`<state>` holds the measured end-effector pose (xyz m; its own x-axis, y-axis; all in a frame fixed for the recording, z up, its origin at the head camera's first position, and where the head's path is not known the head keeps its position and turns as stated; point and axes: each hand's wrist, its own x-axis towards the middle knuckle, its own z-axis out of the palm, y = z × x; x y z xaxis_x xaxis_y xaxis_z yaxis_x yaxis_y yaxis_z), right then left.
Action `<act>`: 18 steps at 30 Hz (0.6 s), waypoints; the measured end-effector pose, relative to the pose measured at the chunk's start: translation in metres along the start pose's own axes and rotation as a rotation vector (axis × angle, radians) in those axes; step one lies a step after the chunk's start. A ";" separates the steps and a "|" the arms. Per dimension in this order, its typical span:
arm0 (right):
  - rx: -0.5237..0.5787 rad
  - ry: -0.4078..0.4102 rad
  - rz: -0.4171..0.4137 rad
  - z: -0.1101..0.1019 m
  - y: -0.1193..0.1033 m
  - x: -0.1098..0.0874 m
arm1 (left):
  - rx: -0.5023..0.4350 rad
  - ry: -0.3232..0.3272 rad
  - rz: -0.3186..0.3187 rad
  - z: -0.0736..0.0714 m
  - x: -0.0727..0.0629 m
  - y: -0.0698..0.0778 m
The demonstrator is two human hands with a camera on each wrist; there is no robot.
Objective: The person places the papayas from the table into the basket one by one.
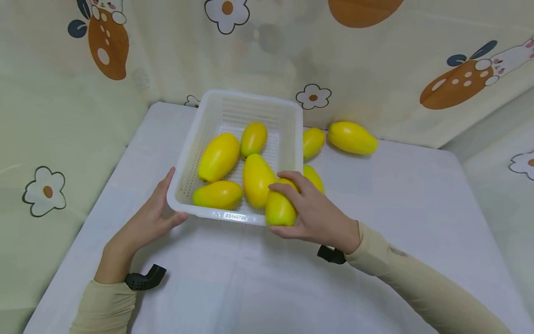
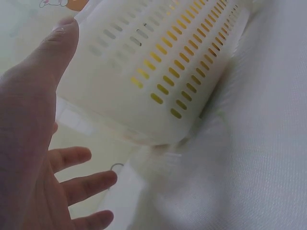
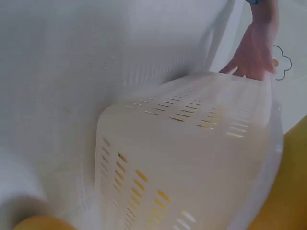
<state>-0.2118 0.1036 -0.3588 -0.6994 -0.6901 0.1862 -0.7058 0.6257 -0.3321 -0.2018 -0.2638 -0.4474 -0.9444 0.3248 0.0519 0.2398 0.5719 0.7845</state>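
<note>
My right hand (image 1: 321,213) grips a yellow papaya (image 1: 279,209) over the front right corner of a white plastic basket (image 1: 208,212), thumb below and fingers curled over the top. In the right wrist view this papaya (image 3: 288,191) shows at the edge, beside the basket's slotted wall (image 3: 192,148). Inside the basket lie several more papayas (image 1: 219,157). My left hand (image 1: 143,222) is at the front left corner with fingers spread and thumb stretched toward the front rim. The left wrist view shows that thumb (image 2: 53,48) alongside the basket wall (image 2: 110,96), fingers straight.
Right of the basket, papayas lie on the white-covered table (image 1: 396,208): one long one (image 1: 352,138) at the back edge, a smaller one (image 1: 314,143) beside it, and one (image 1: 314,178) partly hidden behind my right hand. A printed curtain (image 1: 267,60) borders the table's back.
</note>
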 end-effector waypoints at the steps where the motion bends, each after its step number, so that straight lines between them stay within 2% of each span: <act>1: 0.003 -0.003 0.001 0.001 0.001 0.001 | -0.001 -0.001 0.000 0.000 0.000 0.000; 10: 0.020 -0.046 0.022 0.006 0.006 0.012 | -0.014 -0.009 -0.021 0.001 -0.003 0.000; 18: 0.059 -0.157 0.104 0.003 0.013 0.022 | -0.015 -0.003 -0.017 -0.002 -0.002 0.004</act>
<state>-0.2363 0.0954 -0.3614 -0.7388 -0.6739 0.0034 -0.6196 0.6774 -0.3965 -0.1993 -0.2636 -0.4438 -0.9475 0.3177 0.0369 0.2206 0.5658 0.7945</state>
